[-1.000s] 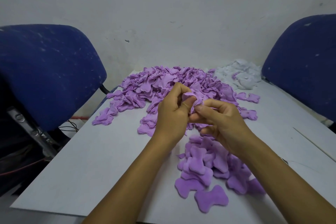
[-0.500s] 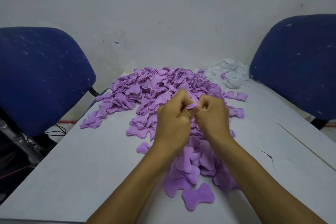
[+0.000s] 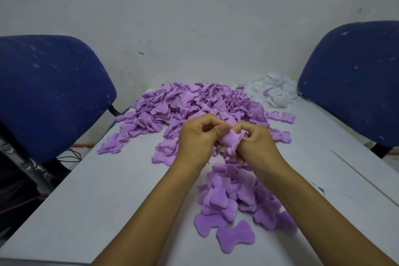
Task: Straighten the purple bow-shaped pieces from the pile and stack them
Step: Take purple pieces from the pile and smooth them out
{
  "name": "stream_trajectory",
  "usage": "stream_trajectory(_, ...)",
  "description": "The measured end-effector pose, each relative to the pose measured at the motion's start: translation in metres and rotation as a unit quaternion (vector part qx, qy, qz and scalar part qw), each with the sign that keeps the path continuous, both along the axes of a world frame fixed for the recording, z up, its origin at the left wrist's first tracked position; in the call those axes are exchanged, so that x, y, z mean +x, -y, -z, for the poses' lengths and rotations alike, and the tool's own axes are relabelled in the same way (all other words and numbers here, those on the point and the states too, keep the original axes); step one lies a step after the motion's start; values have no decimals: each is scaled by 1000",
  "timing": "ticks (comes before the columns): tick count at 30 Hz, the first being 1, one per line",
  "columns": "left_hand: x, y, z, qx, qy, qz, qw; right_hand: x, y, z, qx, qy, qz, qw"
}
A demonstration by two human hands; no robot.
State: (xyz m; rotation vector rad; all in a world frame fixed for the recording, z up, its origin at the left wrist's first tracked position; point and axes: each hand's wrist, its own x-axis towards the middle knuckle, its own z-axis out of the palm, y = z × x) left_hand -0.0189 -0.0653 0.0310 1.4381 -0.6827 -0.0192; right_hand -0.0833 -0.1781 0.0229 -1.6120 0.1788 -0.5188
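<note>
Both forearms are stretched forward and converge. A crumpled purple fabric piece (image 3: 232,140) is pinched between the left hand (image 3: 197,137) and the right hand (image 3: 255,141), fingers curled.

A pale grey table (image 3: 108,201) runs from the near edge toward the far wall (image 3: 194,17), which is whitish and marked with small dark specks and scuffs. At the far right corner of the table lies a heap of white fabric scraps (image 3: 274,90). A blue upholstered chair (image 3: 47,93) stands at the left of the table, its cloth flecked with pale lint, and a second blue chair (image 3: 354,80) stands at the right. Beneath the left chair, thin black and red cables (image 3: 71,154) trail on the floor. Near the right edge, the tabletop shows a fine crack (image 3: 321,189).
</note>
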Motion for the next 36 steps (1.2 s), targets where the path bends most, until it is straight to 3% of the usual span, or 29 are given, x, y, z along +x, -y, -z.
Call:
stream_trajectory(3,15,-7,-3,-21,-30,-67,997,-6,0,-2,87,-16,-135,987)
stream_trajectory(4,20,-11,-3,-11,-42,-77,996,-8,3,-1,65,-17,-136,988)
stream_trajectory(6,24,-16,-2,47,-38,-68,996,-10,9,1,-139,9,-47,989)
stream_trajectory(7,22,-16,-1,82,-24,-59,995,-10,11,1,-254,34,-3,967)
stream_trajectory(9,17,-15,0,127,-12,-29,991,-8,12,5,-391,110,36,913)
stream_trajectory(11,16,-13,0,132,-52,8,990,-4,11,9,-437,147,56,886)
stream_trajectory(14,19,-14,0,90,-180,39,979,-2,5,13,-432,160,73,885)
stream_trajectory(17,18,-15,-1,38,-272,64,959,-2,-2,11,-380,143,71,911)
stream_trajectory(19,19,-16,-2,1,-316,73,946,-3,-5,6,-282,74,-13,956)
stream_trajectory(21,20,-17,-2,-28,-352,75,932,-5,-7,2,-165,6,-138,977)
stream_trajectory(26,25,-23,-2,-54,-387,81,917,-9,-6,-13,23,-113,-362,925)
stream_trajectory(30,30,-24,-3,-33,-257,102,960,-9,1,-6,190,-78,-340,918)
stream_trajectory(33,19,-19,1,0,-184,187,965,-6,1,0,306,-38,-339,889)
stream_trajectory(36,17,-20,3,-21,-99,128,987,-3,2,2,332,-27,-302,893)
